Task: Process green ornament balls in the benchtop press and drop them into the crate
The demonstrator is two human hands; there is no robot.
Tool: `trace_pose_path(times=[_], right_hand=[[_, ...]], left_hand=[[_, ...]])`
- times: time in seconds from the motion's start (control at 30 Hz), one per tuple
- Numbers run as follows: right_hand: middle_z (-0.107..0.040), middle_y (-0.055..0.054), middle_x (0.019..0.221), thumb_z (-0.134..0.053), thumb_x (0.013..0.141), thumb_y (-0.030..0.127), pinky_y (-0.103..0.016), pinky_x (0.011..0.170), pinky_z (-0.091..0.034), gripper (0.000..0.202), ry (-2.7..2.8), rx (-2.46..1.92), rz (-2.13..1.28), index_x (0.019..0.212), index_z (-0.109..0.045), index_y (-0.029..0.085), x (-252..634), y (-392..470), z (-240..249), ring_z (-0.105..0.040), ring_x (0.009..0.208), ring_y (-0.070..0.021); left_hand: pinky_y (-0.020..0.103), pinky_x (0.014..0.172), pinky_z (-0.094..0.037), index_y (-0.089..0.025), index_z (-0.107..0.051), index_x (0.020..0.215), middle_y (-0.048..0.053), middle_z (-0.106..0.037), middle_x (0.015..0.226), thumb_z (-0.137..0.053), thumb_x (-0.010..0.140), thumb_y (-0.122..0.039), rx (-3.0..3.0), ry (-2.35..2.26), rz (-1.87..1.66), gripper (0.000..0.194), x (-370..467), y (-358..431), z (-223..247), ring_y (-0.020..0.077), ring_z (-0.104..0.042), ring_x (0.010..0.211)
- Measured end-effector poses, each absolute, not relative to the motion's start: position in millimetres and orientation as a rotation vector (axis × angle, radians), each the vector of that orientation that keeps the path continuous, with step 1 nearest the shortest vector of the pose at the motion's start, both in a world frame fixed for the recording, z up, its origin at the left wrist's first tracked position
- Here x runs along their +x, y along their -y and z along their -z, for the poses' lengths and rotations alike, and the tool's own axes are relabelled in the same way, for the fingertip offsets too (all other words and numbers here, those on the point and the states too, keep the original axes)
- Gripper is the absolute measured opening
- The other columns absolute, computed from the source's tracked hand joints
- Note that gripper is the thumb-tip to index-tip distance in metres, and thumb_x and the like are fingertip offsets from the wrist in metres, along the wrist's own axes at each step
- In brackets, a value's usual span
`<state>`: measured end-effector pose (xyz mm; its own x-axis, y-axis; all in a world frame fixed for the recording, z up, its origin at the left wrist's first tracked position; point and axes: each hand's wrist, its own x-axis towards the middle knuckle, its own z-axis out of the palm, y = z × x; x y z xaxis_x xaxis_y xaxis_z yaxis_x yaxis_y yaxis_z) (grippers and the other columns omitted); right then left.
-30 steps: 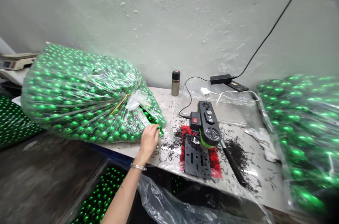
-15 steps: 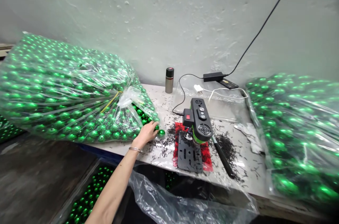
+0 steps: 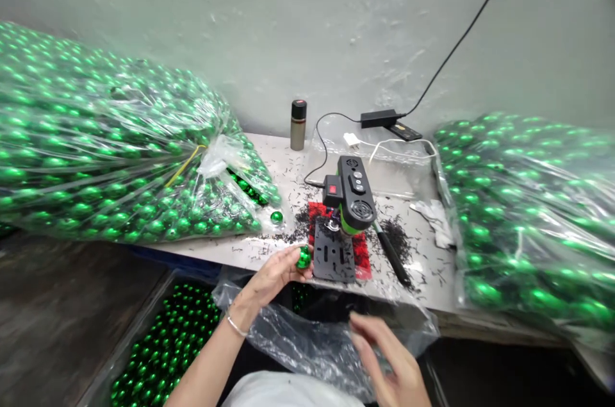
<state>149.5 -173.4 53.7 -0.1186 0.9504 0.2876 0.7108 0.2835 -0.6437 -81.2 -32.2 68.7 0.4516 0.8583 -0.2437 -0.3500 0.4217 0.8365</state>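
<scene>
My left hand [image 3: 283, 269] is closed around a shiny green ball [image 3: 303, 257], held by the fingertips at the table's front edge, just left of a black slotted base plate [image 3: 334, 253]. Above that plate stands a black and green machine head [image 3: 356, 192] with a red switch box [image 3: 332, 190]. My right hand [image 3: 387, 359], at the lower right, holds nothing; its fingers are stretched and apart from the thumb. Another green ball [image 3: 277, 218] lies loose by the mouth of a clear plastic bag [image 3: 158, 157] full of green balls.
A second bag of green balls [image 3: 523, 221] stands on the right. Black shavings [image 3: 396, 240] and a black-handled tool [image 3: 394, 259] lie beside the machine. Behind are a bottle [image 3: 298, 128] and a power adapter [image 3: 380, 118]. Clear plastic sheeting [image 3: 307, 343] hangs at the front.
My left hand has moved right and toward me from the bag's mouth, now with a green ball in it. My right hand has come into view. The camera view has shifted slightly.
</scene>
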Motion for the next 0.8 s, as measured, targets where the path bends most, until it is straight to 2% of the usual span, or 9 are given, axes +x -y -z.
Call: trace_pose_path(times=[0.07, 0.13, 0.27, 0.33, 0.43, 0.53, 0.6, 0.7, 0.8], right_hand=[[-0.062, -0.012, 0.131, -0.059, 0.090, 0.032, -0.038, 0.096, -0.057, 0.047, 1.875, -1.380, -0.279, 0.136, -0.051, 0.025, 134, 144, -74, -0.063, 0.117, -0.0262], [-0.055, -0.012, 0.140, -0.061, 0.089, 0.031, -0.043, 0.102, -0.054, 0.056, 1.910, -1.358, -0.231, 0.142, -0.044, 0.026, 122, 121, -86, -0.056, 0.127, -0.0271], [-0.067, -0.010, 0.123, -0.060, 0.090, 0.027, -0.038, 0.095, -0.057, 0.046, 1.955, -1.268, -0.470, 0.135, -0.052, 0.025, 111, 105, -82, -0.064, 0.113, -0.0226], [-0.070, -0.010, 0.115, -0.062, 0.088, 0.029, -0.038, 0.093, -0.057, 0.040, 1.827, -1.304, -0.565, 0.127, -0.059, 0.023, 109, 107, -72, -0.066, 0.106, -0.0223], [-0.072, -0.010, 0.110, -0.067, 0.083, 0.039, -0.037, 0.090, -0.057, 0.039, 1.463, -1.432, -0.727, 0.118, -0.066, 0.021, 106, 112, -57, -0.068, 0.098, -0.0223], [-0.074, -0.010, 0.104, -0.068, 0.079, 0.052, -0.033, 0.080, -0.058, 0.049, 1.018, -1.456, -1.022, 0.114, -0.068, 0.018, 103, 115, -46, -0.068, 0.087, -0.0203], [-0.074, -0.008, 0.098, -0.068, 0.077, 0.058, -0.030, 0.074, -0.056, 0.052, 0.829, -1.403, -1.209, 0.110, -0.070, 0.017, 102, 115, -43, -0.067, 0.080, -0.0182], [-0.071, -0.004, 0.079, -0.067, 0.076, 0.062, -0.026, 0.066, -0.050, 0.050, 0.788, -1.349, -1.356, 0.093, -0.074, 0.016, 102, 114, -42, -0.060, 0.069, -0.0140], [-0.066, -0.002, 0.064, -0.062, 0.077, 0.067, -0.024, 0.061, -0.044, 0.054, 0.799, -1.343, -1.406, 0.076, -0.073, 0.015, 102, 113, -41, -0.055, 0.062, -0.0121]], left_hand=[[0.024, 0.063, -0.049, -0.010, -0.071, 0.099, 0.008, -0.070, 0.081, -0.074, 0.073, -0.059, 0.736, -0.707, -0.728, 0.055, -66, 45, -64, 0.0131, -0.064, 0.066], [0.023, 0.059, -0.048, -0.010, -0.070, 0.083, 0.006, -0.068, 0.071, -0.075, 0.069, -0.064, 0.719, -0.702, -0.636, 0.056, -55, 53, -59, 0.0114, -0.061, 0.059], [0.023, 0.053, -0.046, -0.012, -0.064, 0.068, 0.000, -0.059, 0.054, -0.070, 0.064, -0.074, 0.782, -0.769, -0.572, 0.063, -47, 58, -51, 0.0096, -0.054, 0.049], [0.025, 0.054, -0.048, -0.012, -0.063, 0.066, 0.001, -0.059, 0.053, -0.060, 0.067, -0.081, 0.859, -0.836, -0.549, 0.068, -46, 58, -51, 0.0114, -0.054, 0.049], [0.030, 0.064, -0.052, -0.013, -0.068, 0.076, 0.005, -0.066, 0.066, -0.053, 0.077, -0.076, 1.083, -1.025, -0.639, 0.065, -46, 61, -54, 0.0159, -0.060, 0.061], [0.031, 0.079, -0.053, -0.017, -0.069, 0.111, 0.008, -0.071, 0.100, -0.067, 0.077, -0.055, 1.274, -1.119, -0.846, 0.050, -45, 66, -55, 0.0180, -0.065, 0.083], [0.030, 0.078, -0.054, -0.019, -0.066, 0.121, 0.009, -0.068, 0.115, -0.073, 0.074, -0.044, 1.311, -1.041, -0.859, 0.054, -44, 69, -52, 0.0174, -0.064, 0.085], [0.027, 0.067, -0.052, -0.017, -0.070, 0.115, 0.010, -0.068, 0.112, -0.074, 0.072, -0.036, 1.325, -0.983, -0.809, 0.047, -41, 71, -47, 0.0136, -0.061, 0.072], [0.024, 0.059, -0.048, -0.014, -0.071, 0.114, 0.006, -0.070, 0.087, -0.074, 0.072, -0.035, 1.272, -0.999, -0.754, 0.047, -40, 68, -46, 0.0109, -0.056, 0.060]])
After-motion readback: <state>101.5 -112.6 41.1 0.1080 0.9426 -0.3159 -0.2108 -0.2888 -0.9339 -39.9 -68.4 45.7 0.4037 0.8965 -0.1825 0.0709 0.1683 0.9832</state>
